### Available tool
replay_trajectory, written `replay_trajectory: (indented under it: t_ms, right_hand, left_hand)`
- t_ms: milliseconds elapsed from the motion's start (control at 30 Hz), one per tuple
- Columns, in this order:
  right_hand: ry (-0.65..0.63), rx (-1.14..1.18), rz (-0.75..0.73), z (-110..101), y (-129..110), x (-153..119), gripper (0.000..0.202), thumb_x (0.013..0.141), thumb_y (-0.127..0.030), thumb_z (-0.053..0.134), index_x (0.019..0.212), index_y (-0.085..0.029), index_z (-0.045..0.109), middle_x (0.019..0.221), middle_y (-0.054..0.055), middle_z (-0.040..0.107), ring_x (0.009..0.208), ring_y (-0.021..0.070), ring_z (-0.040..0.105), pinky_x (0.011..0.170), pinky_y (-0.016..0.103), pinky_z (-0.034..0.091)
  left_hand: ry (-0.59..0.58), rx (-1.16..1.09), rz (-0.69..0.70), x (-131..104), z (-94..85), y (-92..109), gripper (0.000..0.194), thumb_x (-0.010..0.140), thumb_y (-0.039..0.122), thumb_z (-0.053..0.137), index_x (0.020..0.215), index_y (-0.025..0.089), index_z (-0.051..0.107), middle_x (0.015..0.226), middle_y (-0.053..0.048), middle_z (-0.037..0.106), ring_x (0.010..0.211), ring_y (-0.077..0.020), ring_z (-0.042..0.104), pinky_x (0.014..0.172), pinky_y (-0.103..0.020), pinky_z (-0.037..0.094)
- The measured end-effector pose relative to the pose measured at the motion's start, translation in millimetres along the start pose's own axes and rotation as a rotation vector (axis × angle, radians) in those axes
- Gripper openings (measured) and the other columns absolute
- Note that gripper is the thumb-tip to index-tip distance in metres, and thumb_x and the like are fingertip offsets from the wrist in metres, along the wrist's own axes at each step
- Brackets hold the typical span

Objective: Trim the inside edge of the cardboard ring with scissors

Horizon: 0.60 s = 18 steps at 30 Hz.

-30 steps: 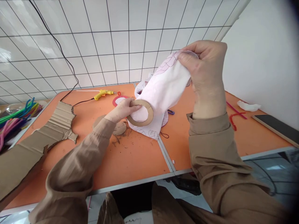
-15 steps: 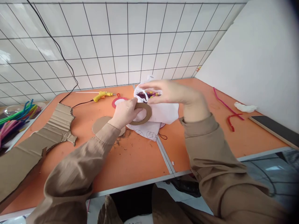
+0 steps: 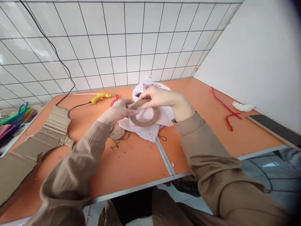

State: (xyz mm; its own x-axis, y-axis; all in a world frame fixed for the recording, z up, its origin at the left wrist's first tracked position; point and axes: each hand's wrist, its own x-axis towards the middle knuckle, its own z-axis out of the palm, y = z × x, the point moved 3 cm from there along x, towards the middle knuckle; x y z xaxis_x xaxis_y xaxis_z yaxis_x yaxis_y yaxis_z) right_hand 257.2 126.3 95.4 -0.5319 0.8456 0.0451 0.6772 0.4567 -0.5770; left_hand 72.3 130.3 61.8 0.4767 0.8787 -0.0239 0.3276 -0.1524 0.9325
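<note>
A brown cardboard ring (image 3: 154, 118) is held up over the middle of the table. My left hand (image 3: 120, 110) grips its left side, thumb in front. At the ring's top edge, the fingers of my right hand (image 3: 160, 99) pinch it from above. White cloth (image 3: 147, 133) with drawn dark lines lies under and behind the ring. Behind my right hand is a white bag (image 3: 162, 85) with red print, dark purple strands showing at its opening. A round cardboard piece (image 3: 117, 133) lies below my left hand, with dark thread scraps beside it.
A yellow glue gun (image 3: 101, 97) lies at the back left, its cord running to the wall. Torn corrugated cardboard (image 3: 35, 147) covers the left side. Pink and red pipe cleaners (image 3: 225, 105), white wadding (image 3: 243, 106) and a dark flat board (image 3: 277, 130) are at right.
My right hand has come down from above the bag onto the ring's top edge. The ring has shifted slightly right, and my left hand now grips its left side.
</note>
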Motion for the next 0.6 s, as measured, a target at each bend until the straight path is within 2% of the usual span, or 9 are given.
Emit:
replay_trajectory:
  t_ms: [100,233,367,433,533,600]
  right_hand:
    - [0.063,0.061,0.002,-6.0,0.7,-3.3,0.03,0.081,-0.023,0.073,0.064,-0.019,0.048,0.066,-0.004,0.039,0.065,0.011,0.036,0.059,0.03,0.025]
    - [0.104,0.13,-0.036,-9.5,2.3,-3.9,0.028,0.078,-0.021,0.074,0.065,-0.02,0.049,0.07,-0.004,0.045,0.068,0.012,0.041,0.061,0.03,0.029]
    - [0.112,0.17,-0.048,-10.8,-0.1,-5.2,0.02,0.079,-0.019,0.072,0.069,-0.021,0.054,0.071,-0.004,0.049,0.071,0.0128,0.045,0.067,0.031,0.033]
    - [0.114,0.175,-0.044,-11.1,-1.2,-6.2,0.014,0.079,-0.017,0.07,0.073,-0.021,0.058,0.072,-0.004,0.05,0.072,0.0128,0.047,0.07,0.031,0.035]
    - [0.144,0.181,-0.024,-11.9,0.7,-6.2,0.009,0.077,-0.017,0.07,0.077,-0.022,0.062,0.074,-0.004,0.053,0.074,0.0132,0.049,0.071,0.032,0.036]
    - [0.159,0.171,-0.014,-11.8,3.5,-4.8,0.008,0.077,-0.018,0.07,0.078,-0.022,0.063,0.076,-0.004,0.055,0.075,0.0135,0.049,0.069,0.031,0.036]
  left_hand:
    - [-0.072,-0.192,-0.112,3.0,-4.9,-9.2,0.034,0.061,0.03,0.091,0.082,0.015,0.069,0.084,-0.003,0.064,0.081,-0.017,0.062,0.078,-0.035,0.053]
    - [-0.142,-0.365,-0.125,7.4,-2.9,-15.3,0.039,0.059,0.034,0.094,0.08,0.013,0.07,0.084,-0.005,0.066,0.084,-0.0177,0.063,0.08,-0.035,0.053]
    - [-0.127,-0.481,-0.129,8.1,3.0,-15.9,0.034,0.062,0.034,0.094,0.081,0.015,0.074,0.08,-0.006,0.071,0.079,-0.0182,0.067,0.079,-0.035,0.054]
    - [-0.08,-0.522,-0.093,8.2,4.7,-15.1,0.029,0.062,0.032,0.092,0.08,0.016,0.076,0.079,-0.006,0.073,0.078,-0.0182,0.068,0.078,-0.036,0.055]
    - [0.015,-0.572,0.043,8.9,4.6,-12.7,0.024,0.062,0.027,0.09,0.079,0.017,0.077,0.079,-0.004,0.073,0.076,-0.0162,0.067,0.076,-0.034,0.055]
    - [0.038,-0.558,0.113,9.1,5.0,-11.2,0.023,0.063,0.027,0.087,0.082,0.017,0.078,0.079,-0.003,0.073,0.075,-0.0149,0.065,0.074,-0.032,0.055]
